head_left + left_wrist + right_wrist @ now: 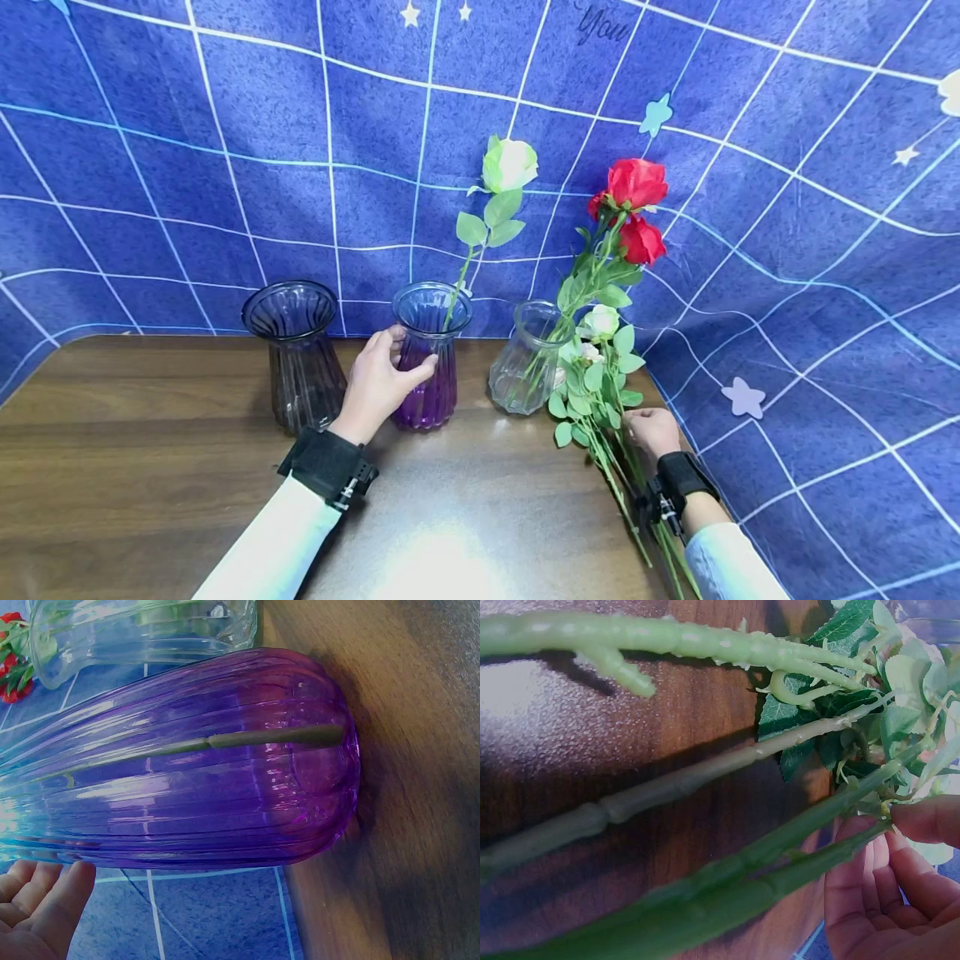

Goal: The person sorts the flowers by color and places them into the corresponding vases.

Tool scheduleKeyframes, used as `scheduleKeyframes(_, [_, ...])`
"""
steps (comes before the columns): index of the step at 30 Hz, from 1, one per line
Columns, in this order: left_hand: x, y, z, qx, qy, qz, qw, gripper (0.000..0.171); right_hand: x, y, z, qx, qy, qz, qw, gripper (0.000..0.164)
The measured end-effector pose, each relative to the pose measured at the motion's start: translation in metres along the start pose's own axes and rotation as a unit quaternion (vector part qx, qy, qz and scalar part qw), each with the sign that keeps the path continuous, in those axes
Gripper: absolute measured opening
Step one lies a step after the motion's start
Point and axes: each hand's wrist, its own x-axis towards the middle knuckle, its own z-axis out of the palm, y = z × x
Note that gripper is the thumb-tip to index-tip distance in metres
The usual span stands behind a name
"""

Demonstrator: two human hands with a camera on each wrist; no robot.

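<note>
My left hand (378,379) is at the narrow upper part of a ribbed purple-blue glass vase (427,392), thumb across its front and fingers along its left side. In the left wrist view the fingertips (81,874) meet the glass. One white-green rose (510,165) stands in this vase, leaning right, and its stem (262,739) shows through the wall down to the base. At the right, my right hand (654,431) pinches a green rose stem (840,851) between thumb and fingers, beside other stems. The flower on the pinched stem cannot be told apart among the leaves.
A dark grey glass vase (296,367) stands at the left. A clear glass vase (517,379) stands right of the purple one. Red roses (636,183) and white roses (600,321) lie along the right side of the wooden table (150,467). Blue cloth (225,167) hangs behind.
</note>
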Motion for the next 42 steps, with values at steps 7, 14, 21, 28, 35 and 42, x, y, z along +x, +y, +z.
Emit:
scheduleKeyframes(7, [0.002,0.003,0.001,-0.001,-0.003,0.004,1.0000,0.057,0.001,-0.002,-0.004,-0.014,0.004,-0.006,1.000,0.031])
scheduleKeyframes(14, [0.003,0.002,0.002,-0.001,0.000,0.008,1.0000,0.057,-0.003,-0.007,-0.007,-0.050,0.023,-0.024,0.998,0.031])
scheduleKeyframes(21, [0.003,0.001,0.003,0.001,-0.001,0.011,0.9999,0.056,-0.011,-0.010,-0.017,-0.047,0.053,-0.038,0.997,0.028])
scheduleKeyframes(28, [0.001,-0.001,0.003,0.003,0.001,0.011,0.9999,0.055,-0.024,-0.013,-0.040,0.012,0.069,-0.048,0.996,0.027])
scheduleKeyframes(35, [0.000,0.000,0.000,-0.003,0.005,0.011,0.9999,0.056,-0.033,-0.024,-0.064,0.068,0.097,-0.067,0.991,0.031])
scheduleKeyframes(42, [0.000,0.000,0.000,-0.001,0.003,0.011,0.9999,0.057,-0.042,-0.044,-0.080,0.154,0.121,-0.067,0.978,0.030])
